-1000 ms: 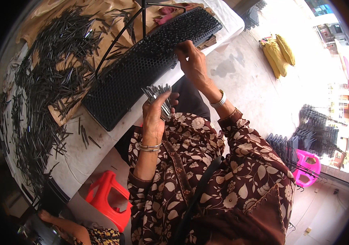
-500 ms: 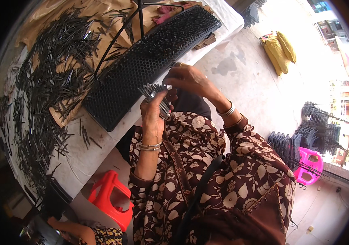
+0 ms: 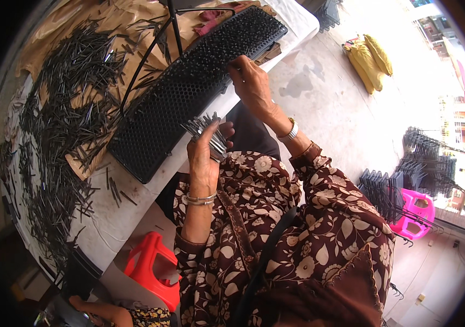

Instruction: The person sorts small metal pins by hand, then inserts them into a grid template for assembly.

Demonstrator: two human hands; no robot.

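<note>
In my left hand (image 3: 206, 151) is a bundle of thin metal strips (image 3: 215, 140), fanned out at the top and gripped under the thumb. My right hand (image 3: 252, 86) is over the near edge of a long black perforated tray (image 3: 156, 122), its fingertips pinched together; whatever they hold is too small to make out. Honeycomb holes cover the tray. Many holes in its far right half are filled with small pieces, while those toward the lower left look bare. A black metal rod frame (image 3: 151, 49) stands behind the tray.
Dark strips (image 3: 74, 103) lie heaped on brown paper (image 3: 39, 43) at the left of the white-covered table (image 3: 107, 226). A red stool (image 3: 153, 267) and another person's arm (image 3: 99, 309) are below. Yellow sacks (image 3: 366, 62), black racks (image 3: 423, 163) and a pink stool (image 3: 415, 212) stand at right.
My right hand has moved from beside the bundle up and away to the tray's edge. The left hand keeps its grip on the strips, nearly in place.
</note>
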